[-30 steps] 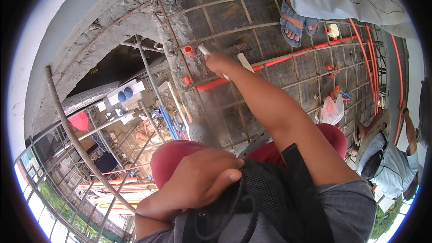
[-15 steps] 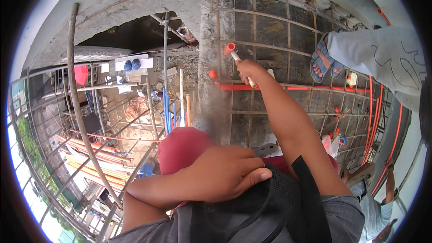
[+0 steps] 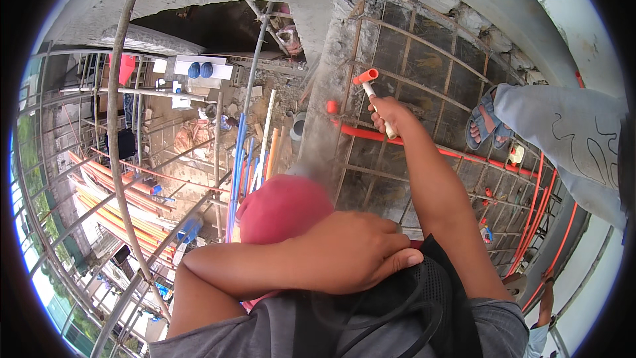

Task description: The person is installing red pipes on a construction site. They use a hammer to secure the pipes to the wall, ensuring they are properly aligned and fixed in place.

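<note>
My right hand (image 3: 389,116) reaches out over a rebar mesh (image 3: 424,59) and is shut on a short white pipe piece (image 3: 375,101) with an orange elbow fitting (image 3: 365,77) on its far end. Just beneath the hand an orange pipe (image 3: 424,149) runs along the mesh, and an orange cap (image 3: 332,107) sits at its left end. My left hand (image 3: 351,252) rests flat across my body, against a black mesh vest (image 3: 430,298) and beside my red-clad knee (image 3: 285,209). It holds nothing.
Another person's sandalled foot (image 3: 487,119) and grey trouser leg (image 3: 570,136) stand on the mesh to the right. More orange pipes (image 3: 540,212) curve along the right side. Left of the slab edge is a drop to a yard with stacked pipes (image 3: 119,205) and scaffold bars (image 3: 119,126).
The view has swung, so the mesh now sits upper right. My right hand keeps hold of the white pipe piece, now raised with the orange fitting up. My left hand stays put.
</note>
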The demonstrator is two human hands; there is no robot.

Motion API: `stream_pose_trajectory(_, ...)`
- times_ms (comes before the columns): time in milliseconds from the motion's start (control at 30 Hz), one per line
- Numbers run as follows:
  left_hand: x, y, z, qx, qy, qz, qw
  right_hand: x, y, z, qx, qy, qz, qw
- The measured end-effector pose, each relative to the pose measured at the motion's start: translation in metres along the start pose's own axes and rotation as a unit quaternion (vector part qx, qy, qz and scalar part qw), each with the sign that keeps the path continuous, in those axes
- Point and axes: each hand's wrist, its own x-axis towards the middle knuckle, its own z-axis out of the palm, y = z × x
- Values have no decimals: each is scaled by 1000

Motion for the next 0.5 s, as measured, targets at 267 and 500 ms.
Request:
stream_pose_trajectory(267, 1, 2, 3, 12, -19, -5, 1000, 27, -11, 6, -96, 122, -122, 980)
stream_pose_trajectory(500, 2, 5, -4, 8, -36, -16, 999, 43, -2, -2, -78, 75, -76, 991)
